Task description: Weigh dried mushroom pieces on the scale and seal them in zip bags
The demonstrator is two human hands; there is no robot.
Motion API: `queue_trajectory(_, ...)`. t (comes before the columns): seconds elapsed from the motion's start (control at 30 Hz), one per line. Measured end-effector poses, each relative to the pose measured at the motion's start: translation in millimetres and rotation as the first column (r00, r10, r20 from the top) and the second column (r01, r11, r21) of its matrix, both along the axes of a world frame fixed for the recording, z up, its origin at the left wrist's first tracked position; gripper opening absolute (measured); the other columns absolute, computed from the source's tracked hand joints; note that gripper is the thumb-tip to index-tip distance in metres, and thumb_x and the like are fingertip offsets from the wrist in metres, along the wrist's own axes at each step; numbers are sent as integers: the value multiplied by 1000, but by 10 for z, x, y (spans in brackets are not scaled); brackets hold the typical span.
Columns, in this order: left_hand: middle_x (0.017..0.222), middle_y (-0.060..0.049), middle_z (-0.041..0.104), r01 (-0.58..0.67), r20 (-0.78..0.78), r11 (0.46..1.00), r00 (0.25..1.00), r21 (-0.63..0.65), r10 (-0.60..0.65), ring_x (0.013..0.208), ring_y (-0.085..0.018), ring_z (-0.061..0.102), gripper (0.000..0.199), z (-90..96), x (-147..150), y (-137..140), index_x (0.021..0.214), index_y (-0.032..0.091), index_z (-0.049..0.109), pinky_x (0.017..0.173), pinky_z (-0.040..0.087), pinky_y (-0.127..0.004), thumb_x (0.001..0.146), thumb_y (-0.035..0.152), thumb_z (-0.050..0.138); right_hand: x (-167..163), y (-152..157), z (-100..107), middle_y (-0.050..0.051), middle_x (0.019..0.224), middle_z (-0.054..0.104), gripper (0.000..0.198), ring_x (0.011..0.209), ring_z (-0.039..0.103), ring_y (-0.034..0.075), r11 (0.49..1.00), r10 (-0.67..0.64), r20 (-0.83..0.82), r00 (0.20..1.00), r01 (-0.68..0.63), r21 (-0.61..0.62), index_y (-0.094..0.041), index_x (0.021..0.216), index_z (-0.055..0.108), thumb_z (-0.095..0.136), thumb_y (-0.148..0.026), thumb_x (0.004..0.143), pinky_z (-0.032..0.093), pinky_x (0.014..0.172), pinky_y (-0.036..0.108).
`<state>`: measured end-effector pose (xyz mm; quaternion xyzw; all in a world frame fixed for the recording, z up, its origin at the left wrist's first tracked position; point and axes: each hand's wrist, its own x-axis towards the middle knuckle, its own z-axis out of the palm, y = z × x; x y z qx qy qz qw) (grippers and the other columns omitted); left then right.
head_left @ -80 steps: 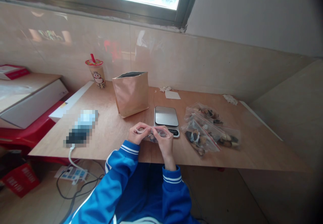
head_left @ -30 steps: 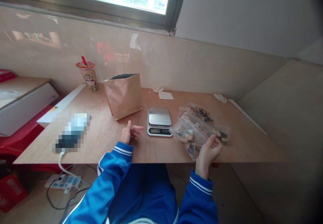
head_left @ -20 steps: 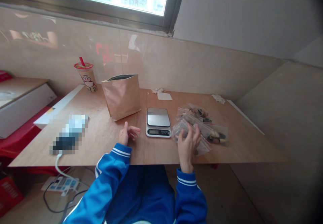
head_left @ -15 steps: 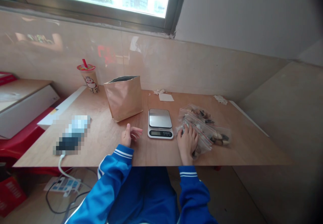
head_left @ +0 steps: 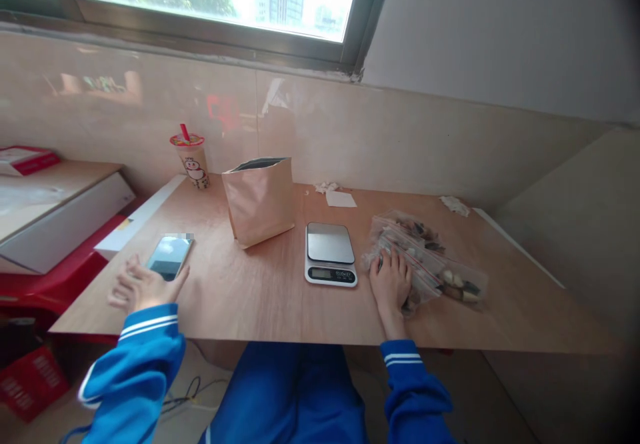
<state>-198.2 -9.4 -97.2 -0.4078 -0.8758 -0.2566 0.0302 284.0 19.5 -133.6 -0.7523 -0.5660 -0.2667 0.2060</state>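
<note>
My left hand (head_left: 147,285) is over the near end of a smartphone (head_left: 171,257) lying on the table, its fingers spread and slightly blurred; whether it touches the phone I cannot tell. On the right, my right hand (head_left: 393,284) rests palm down on clear zip-lock bags (head_left: 425,274), fingers lying over the plastic. Pale and dark pieces show inside the bags, their kind unclear. A white kitchen scale (head_left: 331,247) with a bare steel plate is just left of that hand. Behind and left of the scale, a brown kraft-paper pouch (head_left: 260,201) stands upright with its top open.
A lidded drink cup (head_left: 194,164) with a red straw stands at the back left. Crumpled tissue (head_left: 454,205) and a white paper slip (head_left: 341,199) lie along the wall side. A box (head_left: 65,221) is left of the wooden table (head_left: 280,311).
My left hand has moved left from beside the scale to the phone, with its fingers spreading. My right hand stays on the bags. The whole view has shifted slightly.
</note>
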Motion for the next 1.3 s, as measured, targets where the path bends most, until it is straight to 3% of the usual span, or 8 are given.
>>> queue_trajectory(0.17,138,-34,38,-98,59,950,991,-297,121,125,-47,37,98,62,-148,262,141,0,21,90,31,-62,71,61,52,21,23,-57,17,129,61,50,122,50,30,999,17,-43,999,-15,47,-6,117,66,27,-31,99,32,104,44)
queue_trajectory(0.33,135,-35,40,-73,-16,927,997,-367,72,126,-43,38,83,125,-94,433,129,-5,39,97,31,-53,75,57,50,50,30,-80,18,129,61,50,122,50,29,999,27,-74,997,-23,47,-6,117,66,27,-31,100,33,104,44)
queue_trajectory(0.5,132,-34,43,33,-8,892,999,-450,-41,122,-45,43,87,91,-284,412,128,-5,41,93,35,-51,74,62,51,51,20,-80,18,129,61,49,125,48,29,999,28,-64,998,-26,31,-6,118,66,27,-29,100,33,105,45)
queue_trajectory(0.67,131,-33,46,18,-49,901,998,-433,-44,121,-45,45,85,109,-338,412,125,-1,45,91,37,-49,70,63,54,66,25,-111,18,128,61,49,123,50,29,999,35,-77,996,-31,44,-6,118,66,27,-29,100,33,104,45)
queue_trajectory(0.83,133,-32,43,27,-11,868,999,-496,-38,124,-43,43,94,145,-313,355,128,-3,41,97,36,-49,67,66,57,76,21,-106,18,127,63,49,121,51,29,997,62,-88,994,-57,57,-7,117,66,28,-30,98,34,102,44)
queue_trajectory(1.1,129,-29,46,120,-25,872,988,-474,-149,123,-45,44,91,57,-55,-242,131,2,39,96,38,-51,68,66,48,75,10,-115,19,127,62,49,122,50,29,996,78,-130,988,-71,54,-6,117,66,27,-30,97,33,103,45)
queue_trajectory(1.2,124,-28,49,170,1,904,983,-393,-185,120,-48,46,89,-37,-22,-404,131,6,39,92,38,-56,68,69,46,67,6,-115,19,127,61,49,123,50,30,995,78,-170,982,-67,68,-7,119,64,27,-31,97,34,102,47)
queue_trajectory(1.3,122,-28,50,222,76,949,975,-222,-210,122,-55,42,83,-172,-66,-458,128,17,41,87,34,-62,65,70,52,53,-6,-77,19,128,60,48,122,50,29,990,104,-225,969,-78,121,-9,123,62,28,-31,97,36,101,47)
